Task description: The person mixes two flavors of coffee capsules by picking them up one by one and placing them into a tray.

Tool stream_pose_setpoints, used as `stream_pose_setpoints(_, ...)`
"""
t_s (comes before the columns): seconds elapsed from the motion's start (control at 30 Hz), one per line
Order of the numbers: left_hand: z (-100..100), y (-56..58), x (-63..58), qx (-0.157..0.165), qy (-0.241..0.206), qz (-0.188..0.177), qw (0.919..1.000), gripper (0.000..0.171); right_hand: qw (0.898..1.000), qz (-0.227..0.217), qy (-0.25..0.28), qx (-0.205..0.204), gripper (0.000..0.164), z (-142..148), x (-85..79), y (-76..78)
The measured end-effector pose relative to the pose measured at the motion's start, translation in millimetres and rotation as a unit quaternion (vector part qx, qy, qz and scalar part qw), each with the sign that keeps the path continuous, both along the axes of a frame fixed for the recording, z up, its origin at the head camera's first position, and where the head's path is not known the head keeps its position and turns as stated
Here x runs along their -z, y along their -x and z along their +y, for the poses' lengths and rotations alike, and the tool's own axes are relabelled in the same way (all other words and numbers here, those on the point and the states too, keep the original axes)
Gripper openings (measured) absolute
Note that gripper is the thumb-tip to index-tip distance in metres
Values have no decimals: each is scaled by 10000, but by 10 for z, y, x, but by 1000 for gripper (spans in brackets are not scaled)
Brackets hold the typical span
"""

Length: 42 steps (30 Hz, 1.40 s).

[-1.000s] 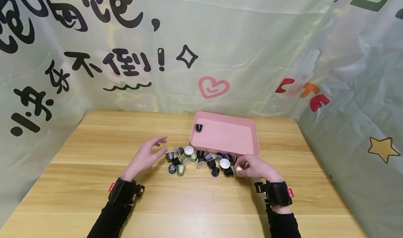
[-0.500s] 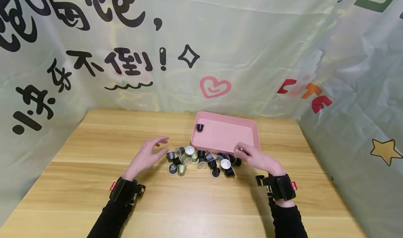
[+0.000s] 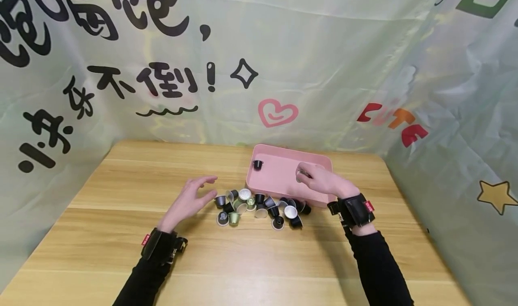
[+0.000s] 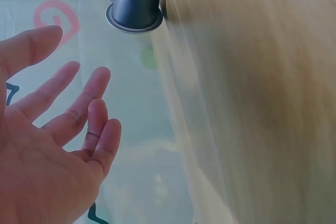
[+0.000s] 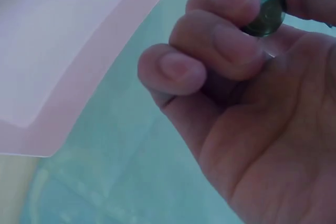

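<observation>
A green coffee capsule (image 5: 269, 11) is gripped in my right hand (image 3: 319, 179), its fingers curled around it in the right wrist view. That hand is over the right half of the pink tray (image 3: 275, 186). Inside the tray, near its left side, sits one black coffee capsule (image 3: 257, 164). My left hand (image 3: 195, 201) holds nothing; its fingers are relaxed and spread, just left of the pile. A dark grey-blue capsule (image 4: 137, 3) stands near its fingertips in the left wrist view.
Several capsules in black, grey and green lie in a loose row along the tray's front edge, among them a white-lidded one (image 3: 290, 212). The wooden table (image 3: 251, 261) meets a printed cloth backdrop (image 3: 323, 72) behind and at the sides.
My right hand has lifted a capsule from the right end of the pile and carried it up over the tray. The left hand has stayed in place.
</observation>
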<state>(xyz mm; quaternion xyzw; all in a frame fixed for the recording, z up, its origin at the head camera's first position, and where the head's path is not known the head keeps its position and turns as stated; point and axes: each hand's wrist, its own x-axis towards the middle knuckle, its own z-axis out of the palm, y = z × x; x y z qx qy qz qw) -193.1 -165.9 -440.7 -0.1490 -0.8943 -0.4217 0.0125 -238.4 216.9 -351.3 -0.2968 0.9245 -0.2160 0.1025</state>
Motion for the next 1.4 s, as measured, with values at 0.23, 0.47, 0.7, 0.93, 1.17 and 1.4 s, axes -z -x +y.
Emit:
stream_pose_setpoints(0.23,15,-8,6,78,13,26,10000,49,9978,-478,-361,-281,24,-226,-49,303)
stream_pose_setpoints(0.47,29,-17,12,193,33,-64,9998,48,9910,-982,-905,-29,10,-386,-17,482)
stream_pose_setpoints(0.7,61,-17,16,336,15,-147,9993,46,9826,-1486,-830,748,3,-548,38,464)
stream_pose_setpoints(0.93,85,-15,27,438,131,-144,9989,45,9725,-1962,-335,1211,20,-640,174,451)
stream_pose_setpoints(1.17,86,-27,16,387,115,-310,9987,46,9874,-1316,-484,728,10,-674,318,523)
stream_pose_setpoints(1.4,61,-34,12,391,214,-250,9987,45,9915,-986,30,844,49,-554,318,436)
